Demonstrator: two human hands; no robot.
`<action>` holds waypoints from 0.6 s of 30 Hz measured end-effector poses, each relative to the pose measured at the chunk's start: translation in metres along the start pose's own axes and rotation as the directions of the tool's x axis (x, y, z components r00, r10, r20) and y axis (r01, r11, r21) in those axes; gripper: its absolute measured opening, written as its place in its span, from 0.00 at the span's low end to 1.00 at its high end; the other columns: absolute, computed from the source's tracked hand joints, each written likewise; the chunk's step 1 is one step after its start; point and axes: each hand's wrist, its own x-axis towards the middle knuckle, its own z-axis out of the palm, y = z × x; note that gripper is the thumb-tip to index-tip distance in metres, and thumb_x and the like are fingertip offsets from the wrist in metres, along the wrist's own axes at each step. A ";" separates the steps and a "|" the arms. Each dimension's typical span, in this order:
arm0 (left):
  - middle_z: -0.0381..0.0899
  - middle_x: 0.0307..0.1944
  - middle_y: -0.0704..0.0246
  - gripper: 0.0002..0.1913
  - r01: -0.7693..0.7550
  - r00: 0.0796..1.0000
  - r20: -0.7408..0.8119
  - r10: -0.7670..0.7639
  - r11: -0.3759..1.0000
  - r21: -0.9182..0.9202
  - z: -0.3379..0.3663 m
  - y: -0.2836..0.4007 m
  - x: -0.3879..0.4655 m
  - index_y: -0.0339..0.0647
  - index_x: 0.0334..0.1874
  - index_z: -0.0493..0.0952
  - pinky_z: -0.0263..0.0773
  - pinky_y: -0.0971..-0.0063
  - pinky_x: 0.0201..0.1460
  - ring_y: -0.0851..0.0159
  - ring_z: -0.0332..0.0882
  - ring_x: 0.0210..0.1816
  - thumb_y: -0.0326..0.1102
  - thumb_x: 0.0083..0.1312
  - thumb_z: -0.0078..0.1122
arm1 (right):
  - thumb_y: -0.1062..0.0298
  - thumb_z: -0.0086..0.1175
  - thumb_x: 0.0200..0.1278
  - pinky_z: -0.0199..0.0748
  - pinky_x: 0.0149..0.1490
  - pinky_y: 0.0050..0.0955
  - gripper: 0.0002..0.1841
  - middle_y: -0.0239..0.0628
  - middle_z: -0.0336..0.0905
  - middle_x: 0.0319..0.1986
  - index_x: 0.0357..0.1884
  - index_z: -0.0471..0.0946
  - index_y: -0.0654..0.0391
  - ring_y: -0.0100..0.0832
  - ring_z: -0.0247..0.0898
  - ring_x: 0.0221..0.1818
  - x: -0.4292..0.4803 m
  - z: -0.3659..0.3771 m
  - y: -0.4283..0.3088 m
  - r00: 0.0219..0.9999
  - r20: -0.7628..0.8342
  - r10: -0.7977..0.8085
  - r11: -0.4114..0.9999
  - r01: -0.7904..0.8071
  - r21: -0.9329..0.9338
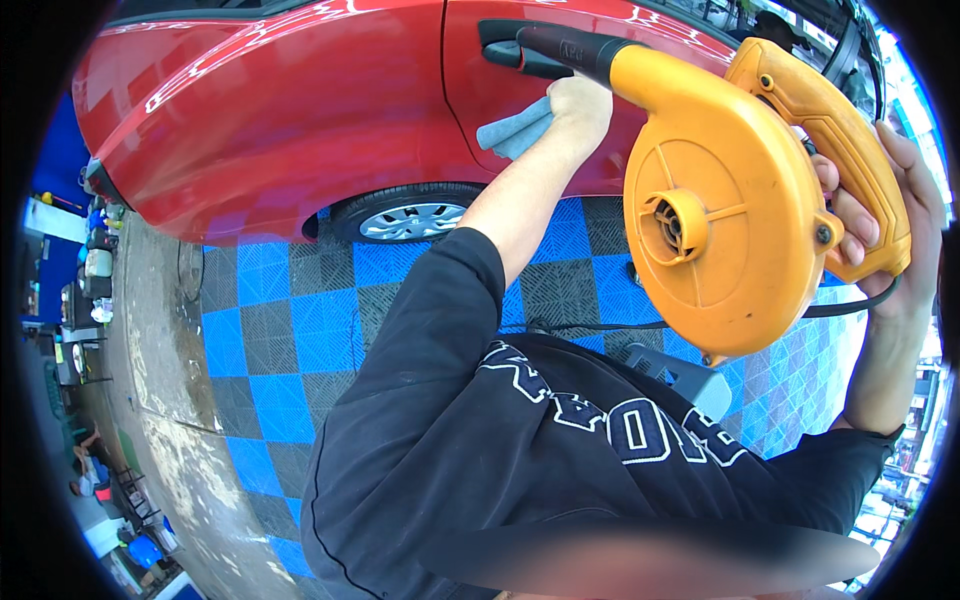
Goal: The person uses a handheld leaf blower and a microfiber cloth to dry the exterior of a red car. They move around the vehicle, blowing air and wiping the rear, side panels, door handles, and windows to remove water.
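Observation:
My right hand (855, 217) grips the rear handle of a yellow electric blower (727, 202) with a black nozzle (574, 52). The nozzle points left, across the dark door handle (502, 52) of a red car (322, 112). In my left hand (583, 112) is a folded blue-grey cloth (517, 129). That hand is close to the door panel, just below the nozzle, which hides part of its fingers. Whether the nozzle touches the handle I cannot tell.
A car wheel (416, 217) stands below the bodywork on blue and black floor tiles (322, 322). The blower's black cord (592, 325) runs behind me, past a grey plastic object (694, 379). Worn concrete (172, 450) borders the tiles. A seated person (94, 476) is far left.

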 end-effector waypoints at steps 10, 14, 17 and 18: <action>0.82 0.61 0.60 0.13 -0.028 0.958 -0.286 0.010 0.998 -0.058 0.027 -0.008 0.003 0.47 0.53 0.84 0.81 0.55 0.47 0.57 0.79 0.63 0.39 0.72 0.55 | 0.54 0.35 0.83 0.82 0.19 0.18 0.27 0.47 0.77 0.36 0.61 0.66 0.74 0.21 0.73 0.16 0.001 0.008 0.002 1.000 0.016 -0.014 1.000 0.014 -0.007; 0.79 0.62 0.60 0.16 -0.039 0.997 0.065 0.036 0.998 0.046 -0.008 0.009 0.003 0.47 0.57 0.81 0.79 0.52 0.54 0.57 0.75 0.66 0.43 0.74 0.51 | 0.55 0.35 0.84 0.81 0.18 0.18 0.27 0.48 0.77 0.36 0.65 0.64 0.73 0.21 0.73 0.15 -0.002 0.010 0.007 1.000 -0.017 -0.014 1.000 0.014 -0.008; 0.80 0.59 0.63 0.19 -0.044 0.960 -0.277 -0.043 0.953 -0.299 0.046 -0.012 0.023 0.47 0.61 0.78 0.77 0.50 0.57 0.56 0.76 0.62 0.46 0.74 0.50 | 0.55 0.34 0.84 0.80 0.19 0.16 0.29 0.47 0.76 0.37 0.74 0.55 0.69 0.19 0.71 0.15 -0.004 0.027 -0.001 0.999 0.033 -0.043 0.998 0.045 -0.052; 0.80 0.59 0.63 0.20 -0.026 0.950 -0.312 -0.008 0.994 -0.105 0.062 -0.015 0.027 0.47 0.62 0.77 0.75 0.48 0.58 0.55 0.76 0.63 0.46 0.74 0.50 | 0.55 0.34 0.85 0.80 0.19 0.16 0.30 0.47 0.76 0.38 0.77 0.53 0.67 0.18 0.71 0.15 -0.003 0.028 -0.001 0.998 0.039 -0.055 0.996 0.057 -0.068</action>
